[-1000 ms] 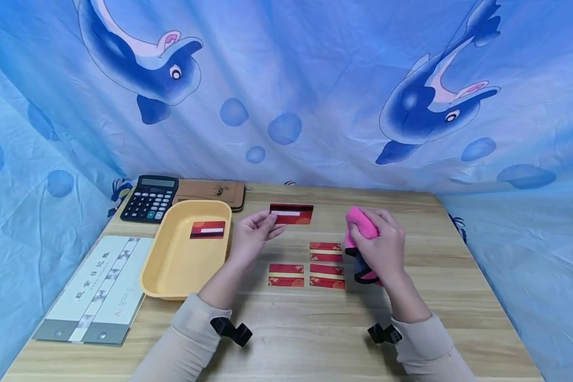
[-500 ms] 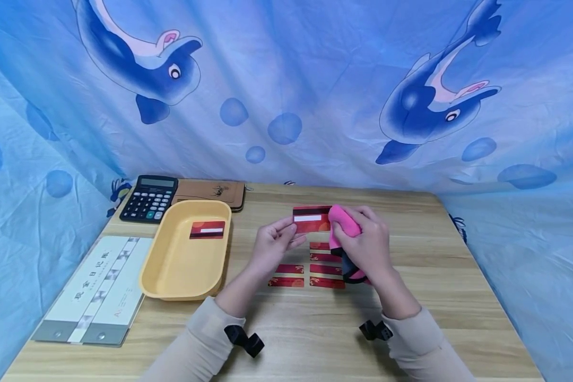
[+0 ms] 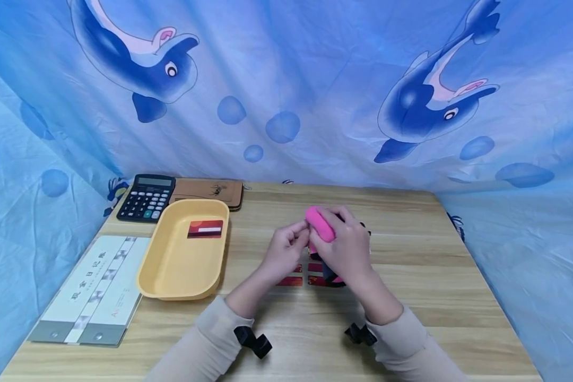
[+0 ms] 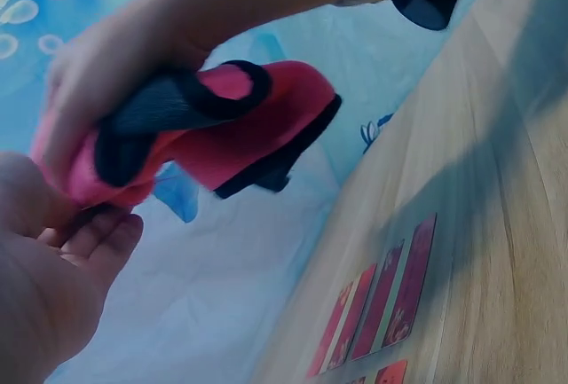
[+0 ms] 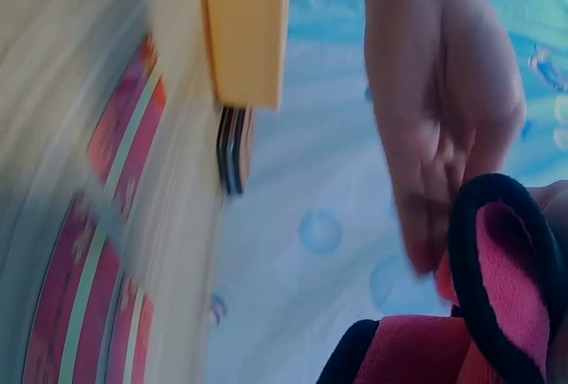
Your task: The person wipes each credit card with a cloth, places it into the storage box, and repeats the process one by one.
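My left hand (image 3: 283, 248) pinches a red magnetic-stripe card (image 5: 445, 281), and only a sliver of it shows in the right wrist view. Bunched in my right hand (image 3: 347, 245) is a pink cloth (image 3: 321, 226) with black edging and a dark grey-blue part. The cloth wraps over the card, right up against the left fingertips. Beneath both hands, several red-and-gold cards (image 4: 395, 291) lie on the wooden table, partly covered in the head view. Another red card (image 3: 205, 229) lies inside the yellow tray (image 3: 181, 268) on the left.
Left of the tray lies a white-and-grey ledger book (image 3: 93, 289). Behind the tray are a black calculator (image 3: 147, 197) and a brown notebook (image 3: 207, 191). A blue dolphin-print curtain (image 3: 286, 79) hangs along the table's back and sides.
The left hand has carried its card rightward while the right hand has brought the cloth leftward. The hands now meet, and the cloth covers the card that was in plain view earlier.
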`<action>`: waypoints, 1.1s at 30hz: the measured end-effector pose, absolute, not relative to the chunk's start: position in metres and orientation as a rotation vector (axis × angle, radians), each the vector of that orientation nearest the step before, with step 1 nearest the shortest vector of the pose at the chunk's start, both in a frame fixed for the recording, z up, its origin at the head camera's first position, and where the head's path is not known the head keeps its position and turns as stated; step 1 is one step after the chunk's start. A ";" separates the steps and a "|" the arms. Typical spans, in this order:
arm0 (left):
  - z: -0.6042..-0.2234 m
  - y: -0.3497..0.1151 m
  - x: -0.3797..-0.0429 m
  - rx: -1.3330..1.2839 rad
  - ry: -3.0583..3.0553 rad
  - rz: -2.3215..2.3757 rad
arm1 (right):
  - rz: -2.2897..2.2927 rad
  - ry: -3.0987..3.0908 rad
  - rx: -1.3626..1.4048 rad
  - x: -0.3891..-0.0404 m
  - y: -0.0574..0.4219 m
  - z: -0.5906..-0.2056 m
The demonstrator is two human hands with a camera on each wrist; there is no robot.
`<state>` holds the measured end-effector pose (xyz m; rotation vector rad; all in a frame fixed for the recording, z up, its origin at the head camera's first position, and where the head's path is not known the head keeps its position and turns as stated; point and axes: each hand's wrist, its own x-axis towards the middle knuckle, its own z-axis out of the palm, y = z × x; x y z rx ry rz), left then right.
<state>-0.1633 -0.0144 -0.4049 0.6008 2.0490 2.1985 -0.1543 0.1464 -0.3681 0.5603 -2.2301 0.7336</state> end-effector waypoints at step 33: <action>-0.407 -0.016 -0.163 0.586 2.110 2.217 | 0.797 -2.219 0.562 -0.160 0.142 -0.372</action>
